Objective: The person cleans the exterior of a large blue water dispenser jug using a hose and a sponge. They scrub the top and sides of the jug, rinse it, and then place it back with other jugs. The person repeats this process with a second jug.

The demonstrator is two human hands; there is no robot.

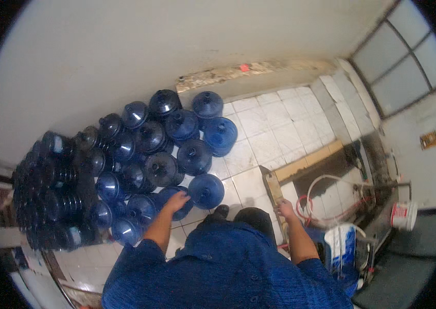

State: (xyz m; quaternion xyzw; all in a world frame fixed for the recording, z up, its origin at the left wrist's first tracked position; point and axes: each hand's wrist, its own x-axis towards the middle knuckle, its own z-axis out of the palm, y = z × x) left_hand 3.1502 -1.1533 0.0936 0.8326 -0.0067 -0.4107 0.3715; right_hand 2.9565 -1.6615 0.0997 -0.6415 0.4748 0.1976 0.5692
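My left hand is closed over the top of a blue water jug. Its neck is hidden under my fingers. Just right of that hand stands another blue water jug, upright on the floor by my feet. My right hand hangs out to the right with loosely bent fingers, and I see nothing in it. Below it in the picture lies the edge of a floor frame. Many more jugs are packed upright to the left, back toward the wall.
White tiles cover the floor. On the right are a pale hose, a blue-and-white container and a white bucket. A low ledge runs along the back wall, with a small red object on it.
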